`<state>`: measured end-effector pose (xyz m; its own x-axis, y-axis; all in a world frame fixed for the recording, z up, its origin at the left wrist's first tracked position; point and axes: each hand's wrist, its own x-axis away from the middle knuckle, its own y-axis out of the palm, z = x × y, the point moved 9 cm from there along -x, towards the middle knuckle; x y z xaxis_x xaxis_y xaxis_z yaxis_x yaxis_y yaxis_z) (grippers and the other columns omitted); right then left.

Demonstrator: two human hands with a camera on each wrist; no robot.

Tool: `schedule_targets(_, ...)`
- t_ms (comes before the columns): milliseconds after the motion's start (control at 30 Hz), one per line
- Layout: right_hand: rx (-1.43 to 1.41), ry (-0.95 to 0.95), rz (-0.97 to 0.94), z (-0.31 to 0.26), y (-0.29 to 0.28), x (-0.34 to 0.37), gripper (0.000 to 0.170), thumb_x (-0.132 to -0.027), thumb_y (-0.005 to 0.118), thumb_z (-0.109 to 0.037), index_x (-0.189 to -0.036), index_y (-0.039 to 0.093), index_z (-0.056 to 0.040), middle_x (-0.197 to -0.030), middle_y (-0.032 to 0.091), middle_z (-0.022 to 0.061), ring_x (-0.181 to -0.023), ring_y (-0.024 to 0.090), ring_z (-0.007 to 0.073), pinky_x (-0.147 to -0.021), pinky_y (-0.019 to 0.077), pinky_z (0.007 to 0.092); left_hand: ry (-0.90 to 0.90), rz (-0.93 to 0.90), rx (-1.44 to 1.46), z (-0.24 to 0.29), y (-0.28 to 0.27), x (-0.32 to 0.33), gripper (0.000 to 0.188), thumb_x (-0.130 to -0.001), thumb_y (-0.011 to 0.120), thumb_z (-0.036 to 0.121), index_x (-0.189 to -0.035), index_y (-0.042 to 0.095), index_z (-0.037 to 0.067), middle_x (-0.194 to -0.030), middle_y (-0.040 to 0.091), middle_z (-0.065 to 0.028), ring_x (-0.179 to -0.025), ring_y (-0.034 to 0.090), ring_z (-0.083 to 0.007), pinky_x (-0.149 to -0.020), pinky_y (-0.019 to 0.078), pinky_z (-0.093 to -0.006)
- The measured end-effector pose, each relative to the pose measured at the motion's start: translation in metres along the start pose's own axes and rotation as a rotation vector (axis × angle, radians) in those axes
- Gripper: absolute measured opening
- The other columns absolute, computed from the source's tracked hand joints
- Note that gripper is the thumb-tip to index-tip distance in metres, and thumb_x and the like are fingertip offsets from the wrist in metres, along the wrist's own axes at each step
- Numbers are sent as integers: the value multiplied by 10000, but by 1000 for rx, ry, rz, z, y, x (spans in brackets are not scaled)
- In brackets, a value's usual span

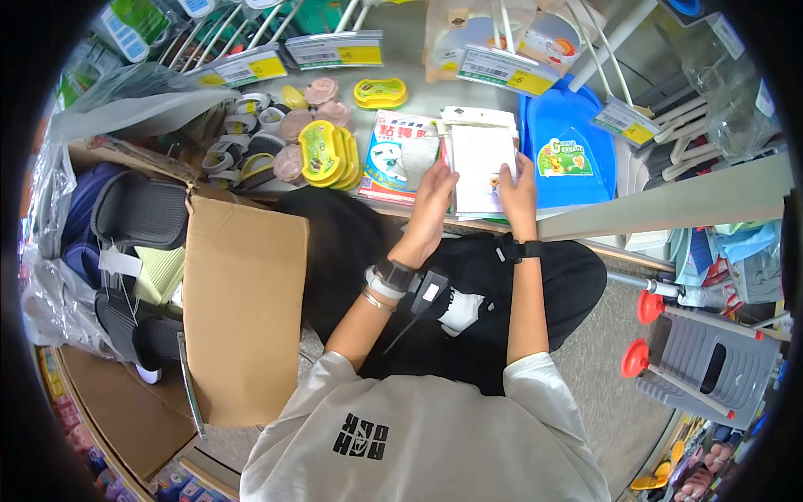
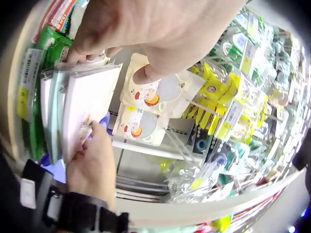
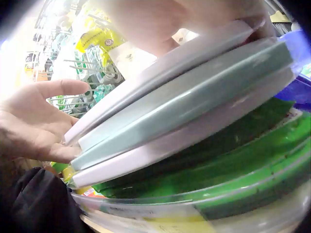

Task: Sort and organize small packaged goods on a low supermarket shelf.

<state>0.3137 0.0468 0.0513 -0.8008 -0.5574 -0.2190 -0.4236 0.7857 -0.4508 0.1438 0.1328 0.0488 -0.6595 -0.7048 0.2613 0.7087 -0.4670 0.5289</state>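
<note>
A stack of flat, plastic-wrapped packs [image 1: 483, 167], white on top, lies between my hands at the shelf's front. Its white, teal and pale pink edges show in the right wrist view, where a teal pack [image 3: 189, 109] sits in the middle. My right hand [image 1: 519, 197] grips the stack's right side, thumb over the top face. On the opposite side my left hand [image 1: 428, 207] rests its fairly straight fingers along the edge, thumb spread away. Green packaging [image 3: 233, 155] lies beneath the stack. To the left is a glue-trap packet [image 1: 391, 159] with red and blue print.
A blue dustpan [image 1: 569, 180] stands right of the stack. Yellow-green soap-like boxes [image 1: 328, 155] and rolled straps [image 1: 242, 151] lie to the left. An open carton [image 1: 242, 309] with slippers is at my left. Wire hooks with price tags [image 1: 506, 69] overhang the shelf.
</note>
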Motion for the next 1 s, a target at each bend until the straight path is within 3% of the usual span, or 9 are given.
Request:
schedule_targets(167,9,202,-39,-9,-8,0,449,-929,538,-240,-1243,453,70,-1150,589,300,-1034,601,397,-882,461,421,-264,-134,90,-8,10,0,580,-936,578,264,-1386,352,-25,-1324,485,-134,-1237,457,-223,-1035,357,-370)
schedule_targets(267,-61,205,-16,31,0,-1,457,-933,534,-262,-1241,460,67,-1116,601,297,-973,625,389,-842,476,423,-102,-305,-89,-14,35,-8,538,-934,594,255,-1340,390,-34,-1276,522,-136,-1194,487,-192,-1011,379,-344)
schedule_targets(300,-66,122,36,28,-3,3,443,-937,532,-255,-1237,470,65,-1064,618,276,-943,634,359,-830,482,409,83,-202,-316,-4,39,-7,513,-927,616,220,-1308,406,-52,-1248,539,-140,-1168,496,-168,-994,389,-316)
schedule_targets(367,-177,215,23,11,-9,17,424,-962,506,-232,-1268,443,56,-1108,601,254,-1005,608,315,-870,465,390,272,-145,-448,-6,39,-7,517,-911,639,156,-1305,392,-70,-1262,521,-144,-1182,480,-174,-1011,375,-314)
schedule_targets(467,-339,168,126,-6,-22,25,444,-986,487,-219,-1313,375,60,-1245,526,239,-1144,529,283,-961,410,367,505,-175,-398,4,43,2,548,-879,684,174,-1279,392,-60,-1176,537,-153,-1106,525,-204,-957,417,-334)
schedule_targets(600,-490,14,184,-59,-41,25,543,-999,493,-231,-1379,255,75,-1413,367,223,-1303,376,264,-1078,285,352,369,-381,-347,29,51,15,579,-892,665,149,-1328,343,-54,-1257,494,-166,-1192,470,-194,-1002,379,-336)
schedule_targets(733,-562,-49,61,-74,-43,26,574,-997,502,-243,-1402,228,57,-1413,359,209,-1295,371,250,-1081,269,348,387,-550,-555,55,50,23,700,-903,649,119,-1418,217,-76,-1425,348,-191,-1331,337,-217,-1099,273,-332)
schedule_targets(833,-639,-116,11,-68,-34,35,617,-984,531,-274,-1405,216,49,-1396,364,200,-1283,369,239,-1078,262,345,430,-561,-749,58,42,22,635,-919,632,187,-1387,281,-59,-1353,438,-199,-1275,416,-231,-1058,336,-347)
schedule_targets(1000,-645,-204,79,-83,-41,43,694,-941,606,-315,-1404,222,29,-1360,386,182,-1272,374,236,-1073,269,353,481,-527,-647,63,39,13,696,-889,674,210,-1393,276,-61,-1352,442,-199,-1252,449,-269,-1045,361,-351)
